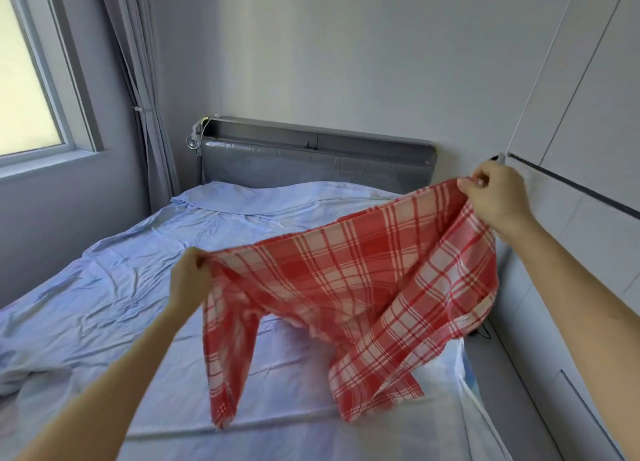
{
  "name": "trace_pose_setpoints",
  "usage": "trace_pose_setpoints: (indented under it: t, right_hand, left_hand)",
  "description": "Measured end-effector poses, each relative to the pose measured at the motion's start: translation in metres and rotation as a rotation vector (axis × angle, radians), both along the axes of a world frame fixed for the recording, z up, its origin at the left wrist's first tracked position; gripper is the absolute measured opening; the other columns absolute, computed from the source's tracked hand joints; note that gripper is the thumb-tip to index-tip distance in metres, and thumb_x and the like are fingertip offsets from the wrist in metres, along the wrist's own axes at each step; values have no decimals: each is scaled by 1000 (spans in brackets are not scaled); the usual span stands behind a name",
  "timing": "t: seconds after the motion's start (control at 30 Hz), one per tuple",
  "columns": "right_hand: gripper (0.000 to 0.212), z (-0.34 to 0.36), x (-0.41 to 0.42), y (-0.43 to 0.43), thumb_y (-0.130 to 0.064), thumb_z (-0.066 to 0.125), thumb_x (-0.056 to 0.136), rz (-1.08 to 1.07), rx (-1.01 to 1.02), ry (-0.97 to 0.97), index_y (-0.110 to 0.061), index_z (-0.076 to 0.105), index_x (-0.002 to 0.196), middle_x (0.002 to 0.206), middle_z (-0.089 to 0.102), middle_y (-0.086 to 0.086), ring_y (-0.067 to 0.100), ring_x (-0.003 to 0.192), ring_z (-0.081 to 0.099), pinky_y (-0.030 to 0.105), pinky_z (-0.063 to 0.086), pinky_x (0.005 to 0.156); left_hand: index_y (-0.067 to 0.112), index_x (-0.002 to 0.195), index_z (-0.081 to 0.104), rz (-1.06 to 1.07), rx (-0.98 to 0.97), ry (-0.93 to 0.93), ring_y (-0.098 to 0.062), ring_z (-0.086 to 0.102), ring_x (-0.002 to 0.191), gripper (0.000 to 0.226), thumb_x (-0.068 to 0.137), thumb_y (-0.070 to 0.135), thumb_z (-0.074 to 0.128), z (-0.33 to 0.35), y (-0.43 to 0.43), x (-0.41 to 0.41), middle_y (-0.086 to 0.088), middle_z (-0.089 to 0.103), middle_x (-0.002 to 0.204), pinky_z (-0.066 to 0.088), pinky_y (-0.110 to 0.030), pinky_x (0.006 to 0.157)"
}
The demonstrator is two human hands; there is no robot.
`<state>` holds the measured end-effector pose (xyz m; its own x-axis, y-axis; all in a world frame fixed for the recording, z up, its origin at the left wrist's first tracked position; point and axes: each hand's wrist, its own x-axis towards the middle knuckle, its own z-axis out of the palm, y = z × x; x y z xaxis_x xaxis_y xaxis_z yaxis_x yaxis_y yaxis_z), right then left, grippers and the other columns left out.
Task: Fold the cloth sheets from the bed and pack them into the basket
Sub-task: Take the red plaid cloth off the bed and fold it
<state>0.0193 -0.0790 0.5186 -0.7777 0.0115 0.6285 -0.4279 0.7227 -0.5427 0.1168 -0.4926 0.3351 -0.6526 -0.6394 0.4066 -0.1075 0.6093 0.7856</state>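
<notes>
Red-and-white plaid cloth sheet (346,287) hangs in the air above the bed (104,287), stretched between both hands, its lower corners drooping toward the pale blue bedsheet (145,253) near the bed's right edge. The left hand (190,277) pinches one upper corner with fingers curled tight on the fabric; the right hand (491,194), raised higher near the white wardrobe (588,114), grips the other corner. A grey padded headboard (311,166) stands at the bed's far edge.
</notes>
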Motion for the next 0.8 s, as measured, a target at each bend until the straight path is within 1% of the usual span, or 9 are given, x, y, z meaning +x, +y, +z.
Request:
trace_pose_setpoints:
  t: [0.1, 0.23, 0.3, 0.37, 0.43, 0.47, 0.53, 0.63, 0.8]
  right_hand:
    - [13, -34, -5, 16, -7, 56, 90, 33, -20, -196, -6, 49, 80, 70, 46, 5, 24, 78, 47, 30, 31, 68]
    - [14, -63, 5, 17, -1, 48, 91, 240, -159, -464, -12, 56, 96, 100, 59, 9, 28, 101, 55, 30, 39, 76]
    - [10, -65, 16, 14, -14, 54, 92, 396, -126, -566, -14, 64, 92, 96, 65, 5, 26, 100, 60, 31, 45, 82]
    - [24, -62, 29, 12, -42, 62, 87, 537, -32, -634, -20, 71, 89, 95, 69, -4, 13, 96, 63, 29, 45, 90]
    - [25, -60, 38, 13, -53, 67, 75, 596, 99, -659, -30, 74, 80, 86, 71, -13, 0, 85, 64, 21, 44, 82]
    - [21, -58, 42, 14, -52, 68, 75, 627, 157, -677, -32, 73, 68, 73, 68, -17, -4, 71, 61, 17, 42, 74]
    - [35, -56, 45, 19, -49, 70, 76, 675, 252, -723, -25, 64, 51, 54, 51, -13, 2, 51, 44, 17, 33, 61]
    - [60, -54, 52, 24, -45, 78, 73, 762, 318, -749, 9, 51, 65, 60, 34, 11, 17, 56, 30, 22, 28, 56]
    - [28, -61, 53, 12, -12, 72, 74, 729, 418, -702, -2, 49, 61, 60, 35, 7, 16, 56, 30, 26, 24, 55]
  left_hand:
    - [2, 89, 51, 17, 89, 97, -23, 47, 75, 11, 81, -5, 51, 59, -18, -2, -10, 52, 80, 34, -29, 60]
    - [7, 90, 47, -22, 174, 155, -19, 39, 61, 21, 74, -7, 44, 122, -21, -3, -1, 41, 68, 33, -25, 46]
    - [11, 94, 46, -38, 148, 153, -16, 41, 60, 25, 75, -5, 41, 148, -12, 0, 2, 43, 71, 34, -27, 51]
    - [14, 95, 46, -76, 115, 158, -15, 43, 65, 28, 74, -3, 38, 167, -5, 3, 4, 45, 74, 35, -29, 54]
    - [18, 92, 46, -112, 96, 136, -15, 43, 66, 29, 74, -3, 37, 178, 0, 7, 5, 45, 76, 34, -29, 54]
    - [20, 91, 46, -128, 93, 125, -14, 42, 65, 29, 76, -3, 38, 181, 3, 11, 5, 45, 77, 34, -29, 54]
    - [19, 95, 45, -156, 92, 108, -14, 43, 65, 28, 80, -4, 39, 184, 8, 18, 4, 47, 80, 34, -29, 56]
    - [12, 102, 44, -188, 85, 77, -12, 41, 64, 26, 84, -6, 40, 185, 12, 30, 1, 45, 81, 33, -25, 56]
    - [11, 99, 46, -282, 194, 116, -9, 44, 65, 27, 88, -13, 41, 179, 23, 55, 0, 47, 79, 38, -10, 45]
